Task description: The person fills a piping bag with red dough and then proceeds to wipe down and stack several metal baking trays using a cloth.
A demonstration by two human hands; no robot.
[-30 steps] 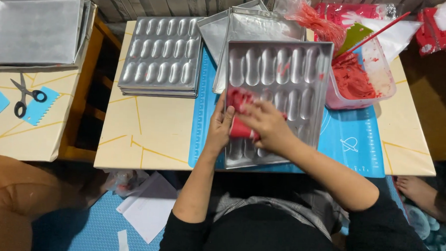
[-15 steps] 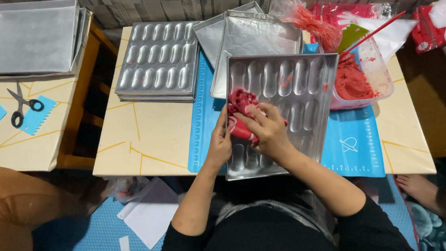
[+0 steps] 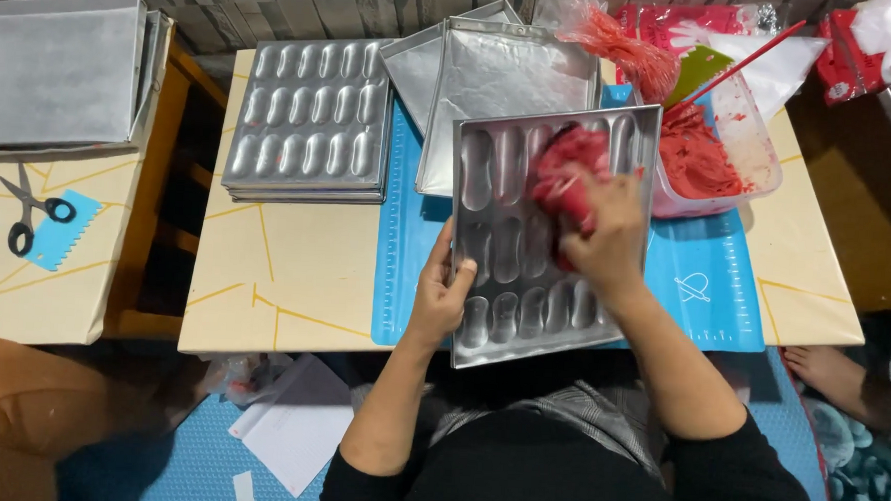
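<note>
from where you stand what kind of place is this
Probably a home or small baking workspace. A low table holds stacks of metal moulds, a blue baking mat and a tub of red batter. The right hand presses a red cloth into one mould, steadied by the left hand.

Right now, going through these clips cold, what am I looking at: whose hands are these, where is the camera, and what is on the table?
The picture comes from a camera worn on a person's head, looking down at that person's own two bare hands. The left hand steadies the near left edge of a metal mould tray with oblong hollows. The right hand presses a crumpled red cloth into the tray's far hollows. The tray lies on a blue mat on a pale table. Beyond it are a clear tub of red paste, flat metal pans and a stack of similar mould trays. Scissors lie on a second table at the left.
</note>
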